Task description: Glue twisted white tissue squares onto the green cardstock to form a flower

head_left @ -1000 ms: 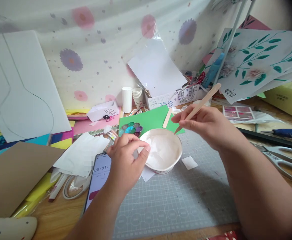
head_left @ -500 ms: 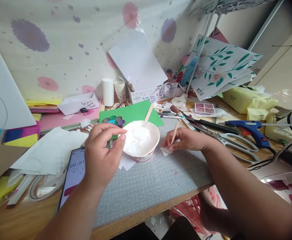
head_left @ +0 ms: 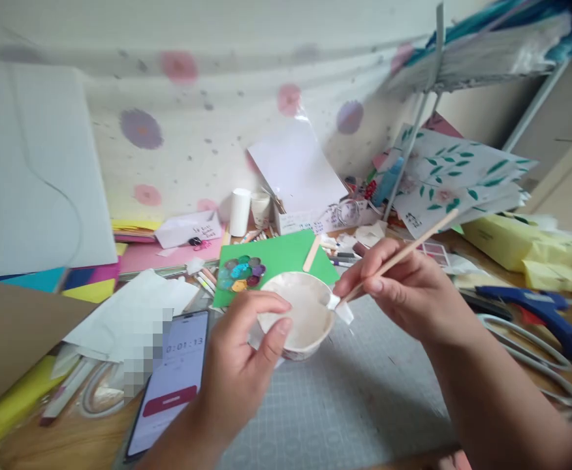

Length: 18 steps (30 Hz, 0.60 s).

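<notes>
While my left hand (head_left: 244,356) pinches the near rim of the white bowl (head_left: 300,316) at the frame's centre, fingers closed on it, my right hand (head_left: 408,294) grips a wooden stick (head_left: 413,247). Its tip carries a paper scrap (head_left: 345,312) at the bowl's right edge, over the grey cutting mat (head_left: 364,405).

Home craft desk, cutting mat (head_left: 345,405), glue gun (head_left: 545,312), coloured paper stacks (head_left: 95,277), floral wall sheet (head_left: 188,130)
</notes>
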### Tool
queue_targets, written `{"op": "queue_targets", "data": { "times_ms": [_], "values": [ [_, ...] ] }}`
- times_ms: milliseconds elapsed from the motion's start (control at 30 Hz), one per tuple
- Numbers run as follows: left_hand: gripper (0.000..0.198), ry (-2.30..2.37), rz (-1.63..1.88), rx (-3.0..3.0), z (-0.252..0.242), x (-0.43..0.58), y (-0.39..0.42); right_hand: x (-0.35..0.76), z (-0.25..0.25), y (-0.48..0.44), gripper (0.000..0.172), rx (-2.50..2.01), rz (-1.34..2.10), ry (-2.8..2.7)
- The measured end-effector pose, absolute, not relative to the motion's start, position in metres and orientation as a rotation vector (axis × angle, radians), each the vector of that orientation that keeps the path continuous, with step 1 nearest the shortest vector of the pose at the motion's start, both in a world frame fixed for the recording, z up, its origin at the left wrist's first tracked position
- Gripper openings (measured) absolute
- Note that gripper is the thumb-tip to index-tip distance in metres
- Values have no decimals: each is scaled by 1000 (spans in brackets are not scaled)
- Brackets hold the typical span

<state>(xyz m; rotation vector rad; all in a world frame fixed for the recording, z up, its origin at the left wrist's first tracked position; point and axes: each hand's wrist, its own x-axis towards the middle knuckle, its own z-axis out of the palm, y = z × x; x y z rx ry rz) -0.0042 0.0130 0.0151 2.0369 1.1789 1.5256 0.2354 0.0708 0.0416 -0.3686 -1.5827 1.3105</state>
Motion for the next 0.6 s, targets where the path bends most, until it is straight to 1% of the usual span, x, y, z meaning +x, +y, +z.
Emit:
{"op": "queue_targets", "data": {
  "times_ms": [67,200,267,367,467,600],
  "values": [
    [6,1102,1445,1856,16,-3,11,214,49,67,5,-297,1336,-1577],
    [17,1130,1453,1606,17,-2,11,184,45,65,9,-282,1293,-1626],
    [16,1214,1467,1588,18,-3,13,179,39,65,12,-293,1273,-1620],
    [8,1288,1476,1609,17,-2,14,179,31,66,14,-319,1267,-1613],
    [4,1285,1478,1613,17,-2,15,182,27,66,13,-346,1278,-1631],
    [6,1289,1507,1686,16,-1,16,182,25,64,8,-369,1332,-1612]
  ]
}}
